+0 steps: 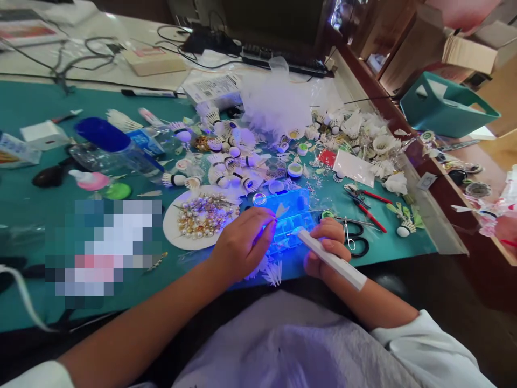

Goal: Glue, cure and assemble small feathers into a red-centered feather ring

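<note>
My left hand (244,242) is closed in a pinch, with a small white feather piece (281,210) at its fingertips. My right hand (329,248) wraps round a slim white stick-shaped lamp (337,262), whose far end gives off a blue-violet glow. Under that light, between both hands, lies an open clear compartment box (285,225), tinted blue. Left of my left hand rests a white plate (172,229) heaped with pearl and gold beads (204,218). Loose white feathers (273,274) lie by the table edge, below the box.
Several shuttlecocks (220,161) and white netting (274,102) crowd the middle. Red-handled pliers (369,213) and black-handled scissors (357,247) lie to the right, near a shuttlecock with green feathers (404,230). A blue scoop-topped container (103,134) stands left. A teal basket (448,110) sits far right.
</note>
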Demonstrator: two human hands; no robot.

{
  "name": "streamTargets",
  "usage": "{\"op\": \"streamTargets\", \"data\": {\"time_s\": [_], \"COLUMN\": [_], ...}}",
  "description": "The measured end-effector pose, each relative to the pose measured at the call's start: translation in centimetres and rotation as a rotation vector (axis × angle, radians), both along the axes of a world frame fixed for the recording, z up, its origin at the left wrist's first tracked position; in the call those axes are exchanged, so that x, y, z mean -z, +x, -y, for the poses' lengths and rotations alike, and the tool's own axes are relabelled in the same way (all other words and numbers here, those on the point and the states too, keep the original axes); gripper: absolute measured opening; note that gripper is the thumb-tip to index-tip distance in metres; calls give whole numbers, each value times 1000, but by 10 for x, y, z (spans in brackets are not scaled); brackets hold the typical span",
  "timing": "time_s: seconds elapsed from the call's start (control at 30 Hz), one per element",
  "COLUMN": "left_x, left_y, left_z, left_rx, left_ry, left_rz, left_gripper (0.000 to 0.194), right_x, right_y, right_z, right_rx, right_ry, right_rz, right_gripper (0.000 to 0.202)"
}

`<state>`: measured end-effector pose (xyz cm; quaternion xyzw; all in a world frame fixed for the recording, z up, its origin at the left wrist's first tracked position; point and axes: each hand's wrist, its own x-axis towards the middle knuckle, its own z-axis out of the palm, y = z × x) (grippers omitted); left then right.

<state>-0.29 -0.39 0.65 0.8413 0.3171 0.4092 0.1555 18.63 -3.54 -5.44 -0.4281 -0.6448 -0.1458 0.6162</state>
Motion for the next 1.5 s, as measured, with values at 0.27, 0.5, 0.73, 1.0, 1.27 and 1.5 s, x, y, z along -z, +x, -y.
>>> {"op": "streamTargets", "data": {"time_s": [0.27,0.5,0.73,1.0,1.27,1.5], "left_x": [6,31,46,41,43,45], "left_y": [-16,-30,-31,-38,-42,-45], "left_z": [6,18,21,19,22,24], "left_rx": [-185,-214,-136,-178,-186,-126], "left_ry": [195,252,240,117,59,-15], "left_rz": [-145,-144,-9,58,46,-12], "left_gripper": [18,16,16,11,13,16], "right_x": [-8,-11,-9,-15,-16,-17], "right_y": [1,1,1,1,3,9], "right_z": [-6,-9,-6,-10,-5,-1], "right_rx": [-189,-204,-209,-194,-222,-324], "right_ry": [222,250,244,224,161,48], "right_rz": [-39,-46,-49,-113,-77,31], "right_gripper": [26,28,27,32,31,33]}}
